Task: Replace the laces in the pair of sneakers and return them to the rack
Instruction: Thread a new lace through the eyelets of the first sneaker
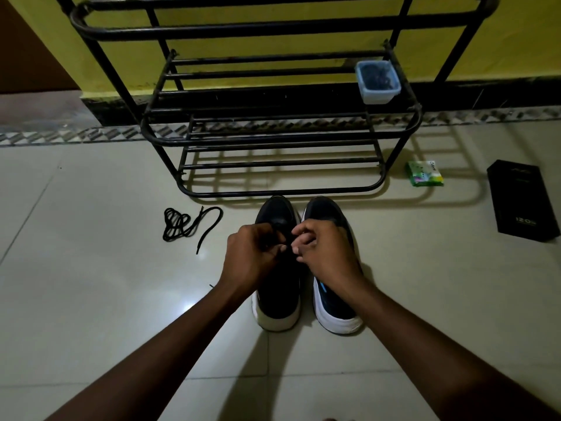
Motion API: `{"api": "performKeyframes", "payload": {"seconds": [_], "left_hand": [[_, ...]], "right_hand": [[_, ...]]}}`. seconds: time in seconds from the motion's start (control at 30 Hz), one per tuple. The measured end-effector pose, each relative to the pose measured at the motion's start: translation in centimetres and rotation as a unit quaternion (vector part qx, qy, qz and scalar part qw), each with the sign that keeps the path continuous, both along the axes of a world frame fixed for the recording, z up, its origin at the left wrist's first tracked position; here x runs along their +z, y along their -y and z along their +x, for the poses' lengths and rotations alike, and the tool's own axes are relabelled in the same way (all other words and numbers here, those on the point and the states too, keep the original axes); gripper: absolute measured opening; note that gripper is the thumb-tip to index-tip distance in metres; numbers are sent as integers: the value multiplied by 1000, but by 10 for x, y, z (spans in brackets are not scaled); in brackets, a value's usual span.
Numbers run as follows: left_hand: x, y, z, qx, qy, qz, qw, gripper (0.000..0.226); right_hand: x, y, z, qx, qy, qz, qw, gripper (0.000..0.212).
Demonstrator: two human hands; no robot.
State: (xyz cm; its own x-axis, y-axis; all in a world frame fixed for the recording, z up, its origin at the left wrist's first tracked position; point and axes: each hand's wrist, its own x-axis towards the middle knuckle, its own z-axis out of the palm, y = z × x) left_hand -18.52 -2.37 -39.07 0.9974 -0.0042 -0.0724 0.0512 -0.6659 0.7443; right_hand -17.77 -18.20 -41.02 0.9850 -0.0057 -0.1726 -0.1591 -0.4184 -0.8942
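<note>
Two dark sneakers with white soles stand side by side on the tiled floor, toes toward the rack: the left sneaker (277,302) and the right sneaker (334,311). My left hand (253,256) and my right hand (323,253) meet over the left sneaker's tongue, fingers pinched on a black lace (287,238) in that shoe. A loose black lace (185,224) lies coiled on the floor left of the shoes. The black metal shoe rack (273,138) stands just beyond the toes.
A clear plastic tub (378,82) with dark contents sits on the rack's middle shelf at the right. On the floor right of the rack lie a small green packet (425,174) and a black box (522,200). A yellow wall is behind.
</note>
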Motion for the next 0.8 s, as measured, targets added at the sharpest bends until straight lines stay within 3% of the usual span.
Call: {"api": "performKeyframes", "payload": {"seconds": [0.2,0.57,0.63,0.73,0.8], "left_hand": [[-4,-4,0,3,1,-2,1000,12],[-4,-3,-3,0,-2,9,1000,18],[-4,-3,-3,7,2,5,1000,19],[-7,-4,-3,23,1,15,1000,16],[-10,-6,-6,46,-7,12,999,21]], "right_hand": [[7,-1,-1,77,73,-86,991,39],[13,0,-1,8,138,-89,986,26],[20,-1,2,-33,117,-23,992,27],[32,0,9,-73,-11,194,978,29],[32,9,14,-36,-16,174,984,30]]}}
